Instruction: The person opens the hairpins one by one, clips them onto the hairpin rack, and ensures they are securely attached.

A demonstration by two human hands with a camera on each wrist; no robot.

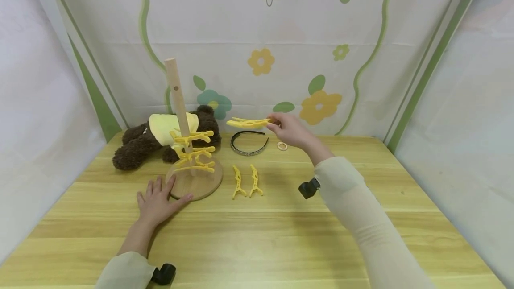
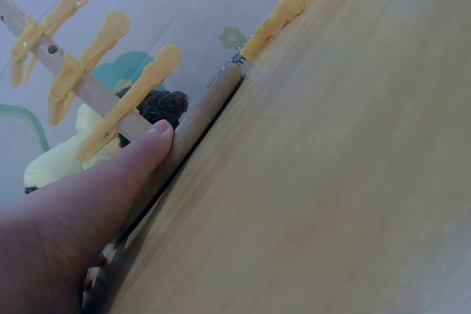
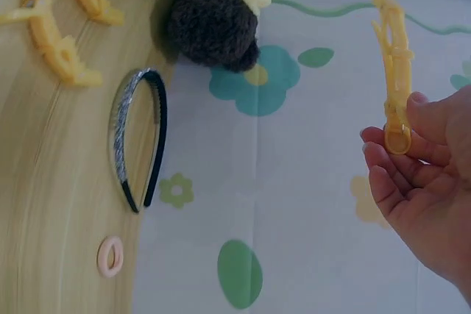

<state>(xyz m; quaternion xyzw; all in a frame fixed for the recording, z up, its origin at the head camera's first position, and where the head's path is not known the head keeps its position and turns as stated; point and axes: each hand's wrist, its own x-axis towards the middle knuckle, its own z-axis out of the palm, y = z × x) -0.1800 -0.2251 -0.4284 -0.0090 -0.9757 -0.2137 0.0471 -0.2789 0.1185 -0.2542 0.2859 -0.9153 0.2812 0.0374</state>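
Note:
My right hand (image 1: 289, 129) pinches a yellow hair clip (image 1: 248, 123) by one end, raised above the table; the right wrist view shows the clip (image 3: 397, 71) between thumb and fingers. With fingers spread, my left hand (image 1: 157, 204) rests at the near left edge of the round base (image 1: 201, 186) of a wooden stand, thumb (image 2: 151, 145) touching the base. Several yellow hair clips (image 1: 196, 151) hang on the stand's upright post (image 1: 176, 92), one above another. Two more yellow clips, a left one (image 1: 238, 182) and a right one (image 1: 254, 181), lie side by side right of the base.
A brown plush bear (image 1: 134, 146) in a yellow shirt lies behind the stand. A glittery black headband (image 1: 246, 153) and a small pale ring (image 1: 282, 146) sit near the table's back edge. White printed cloth (image 1: 225, 21) encloses the wooden table (image 1: 257, 244) at back and sides.

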